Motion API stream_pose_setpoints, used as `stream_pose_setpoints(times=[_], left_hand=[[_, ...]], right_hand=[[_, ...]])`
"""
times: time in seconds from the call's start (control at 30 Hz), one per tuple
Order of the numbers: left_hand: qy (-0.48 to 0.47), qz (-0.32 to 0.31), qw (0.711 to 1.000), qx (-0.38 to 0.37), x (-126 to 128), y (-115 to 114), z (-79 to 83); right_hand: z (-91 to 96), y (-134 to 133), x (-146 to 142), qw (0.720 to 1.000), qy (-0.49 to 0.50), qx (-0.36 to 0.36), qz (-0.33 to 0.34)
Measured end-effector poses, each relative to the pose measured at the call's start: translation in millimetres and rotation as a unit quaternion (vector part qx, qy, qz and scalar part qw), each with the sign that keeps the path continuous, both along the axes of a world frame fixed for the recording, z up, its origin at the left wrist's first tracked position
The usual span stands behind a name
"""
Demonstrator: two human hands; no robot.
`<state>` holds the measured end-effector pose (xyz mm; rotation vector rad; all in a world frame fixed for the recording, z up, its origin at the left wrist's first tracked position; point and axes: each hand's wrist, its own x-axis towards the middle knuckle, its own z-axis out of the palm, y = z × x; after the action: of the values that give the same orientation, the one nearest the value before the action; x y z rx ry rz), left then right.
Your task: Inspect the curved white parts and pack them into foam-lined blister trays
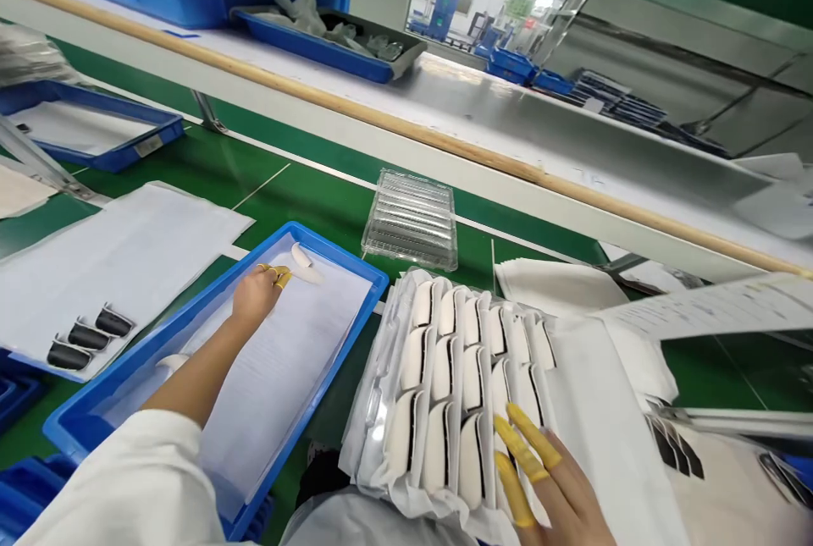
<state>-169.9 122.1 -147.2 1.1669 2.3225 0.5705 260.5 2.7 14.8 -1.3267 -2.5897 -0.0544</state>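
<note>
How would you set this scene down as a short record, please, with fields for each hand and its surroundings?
Left hand: over the blue tray, near a white curved piece; grip unclear
Right hand: fingers extended at the right side of the packed tray
Packed tray contents: rows of white, dark-edged pieces
Beyond packed tray: clear ribbed tray

Green bench top (235, 169), pretty packed. Long blue tray (340, 252) sits on it right under the left hand (257, 296), big white sheet (140, 233) lies left of that hand, and another blue tray (114, 157) is further off past the sheet. Clear plastic tray (412, 220) is out ahead, between the two hands. Some white sheets (550, 285) lie ahead of the right hand (552, 478).
</note>
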Motion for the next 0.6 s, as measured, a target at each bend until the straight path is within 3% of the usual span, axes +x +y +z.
stream_pose_setpoints(times=[0.13, 0.23, 0.3, 0.37, 0.43, 0.5, 0.57, 0.6], left_hand=[[-0.057, -0.119, 0.985, 0.111, 59.3, -37.2, 68.2], [-0.215, -0.233, 0.907, 0.277, 109.1, -71.7, 116.2], [-0.285, -0.264, 0.867, 0.311, 136.8, -90.6, 140.4], [-0.327, -0.266, 0.854, 0.306, 158.2, -102.9, 155.6], [-0.363, -0.25, 0.85, 0.289, 174.5, -109.1, 162.4], [-0.419, -0.21, 0.846, 0.256, 187.3, -111.8, 163.2], [-0.499, -0.153, 0.828, 0.208, 198.9, -113.4, 161.3], [-0.538, -0.125, 0.814, 0.18, 204.8, -114.2, 160.1]], right_hand=[[12.9, 8.4, -52.4, 0.998, 0.025, 0.057, 0.019], [18.6, 10.8, -66.8, 0.995, 0.014, 0.099, 0.016], [19.0, 8.0, -62.6, 0.994, 0.012, 0.104, 0.019], [16.8, 2.1, -51.3, 0.996, 0.031, 0.077, 0.016], [13.7, -5.3, -37.5, 0.996, 0.084, 0.011, -0.011], [12.4, -12.5, -25.5, 0.979, 0.173, -0.094, -0.055], [14.6, -18.3, -17.5, 0.92, 0.296, -0.236, -0.101], [16.9, -20.6, -14.9, 0.868, 0.363, -0.316, -0.119]])
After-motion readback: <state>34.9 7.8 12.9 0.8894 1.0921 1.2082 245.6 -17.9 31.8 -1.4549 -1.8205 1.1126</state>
